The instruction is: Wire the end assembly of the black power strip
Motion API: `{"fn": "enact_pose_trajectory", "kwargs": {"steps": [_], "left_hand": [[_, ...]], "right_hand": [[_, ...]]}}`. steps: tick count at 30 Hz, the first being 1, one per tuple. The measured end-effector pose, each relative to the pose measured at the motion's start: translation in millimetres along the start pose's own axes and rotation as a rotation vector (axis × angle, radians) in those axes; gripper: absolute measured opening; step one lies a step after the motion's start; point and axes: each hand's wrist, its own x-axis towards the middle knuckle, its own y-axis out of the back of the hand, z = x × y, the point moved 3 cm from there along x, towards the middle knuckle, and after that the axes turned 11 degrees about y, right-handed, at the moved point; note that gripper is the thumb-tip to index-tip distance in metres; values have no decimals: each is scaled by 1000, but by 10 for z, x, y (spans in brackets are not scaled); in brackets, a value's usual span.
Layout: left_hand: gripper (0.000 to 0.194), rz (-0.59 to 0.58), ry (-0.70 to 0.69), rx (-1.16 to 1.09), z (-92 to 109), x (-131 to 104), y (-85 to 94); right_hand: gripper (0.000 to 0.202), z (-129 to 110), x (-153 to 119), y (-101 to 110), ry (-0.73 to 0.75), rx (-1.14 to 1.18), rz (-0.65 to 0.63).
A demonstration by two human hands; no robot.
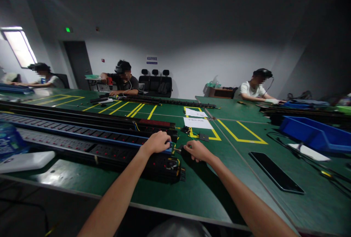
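Note:
A long blue power strip (120, 139) with a row of dark sockets lies on the green table. My left hand (159, 142) grips its right end, fingers curled over the top. Just right of that end, my right hand (199, 150) is closed round a small dark piece with a thin, light shaft (177, 150) pointing at the strip's end; its exact kind is unclear. Green and yellow wires (173, 145) show at the strip's end. Nearer me lies a black power strip (120, 153), with yellow wires at its open end.
Beyond the strips lie more black strips (156, 123), a paper sheet (197, 123) and a small dark plate (203, 137). A phone (275, 171) and blue bin (307, 133) are at right, a bottle (11, 140) at left. Three people sit across the tables.

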Motion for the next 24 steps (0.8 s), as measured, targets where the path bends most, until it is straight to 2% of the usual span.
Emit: {"fn": "enact_pose_trajectory", "kwargs": {"steps": [24], "left_hand": [[24, -12, 3, 12, 12, -2, 9]], "right_hand": [[32, -26, -11, 17, -3, -1, -1]]}}
